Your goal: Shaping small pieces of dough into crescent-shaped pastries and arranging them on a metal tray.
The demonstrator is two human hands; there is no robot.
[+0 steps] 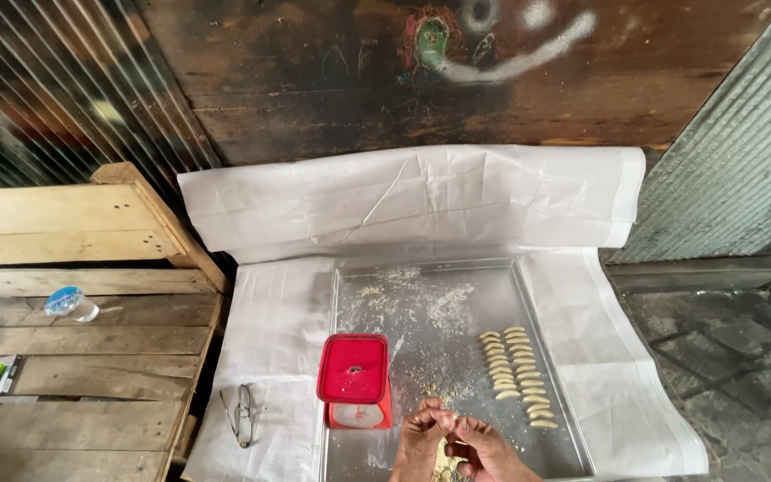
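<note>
From the head camera, both hands meet at the bottom of a metal baking tray (457, 277). The left hand (421, 437) and the right hand (484, 451) have their fingertips pressed together on a small piece of pale dough (443, 457), low over the tray. The dough looks soft, light and easy to squash, so a gentle pinch at its ends seems best.

Two rows of little curved dough pieces (518, 375) lie on the tray's right side. A red plastic box (354, 370) sits at the left edge. Crumbs of flour (403, 308) dust the middle. Folded glasses (243, 412) lie on the white cloth (278, 312).
</note>
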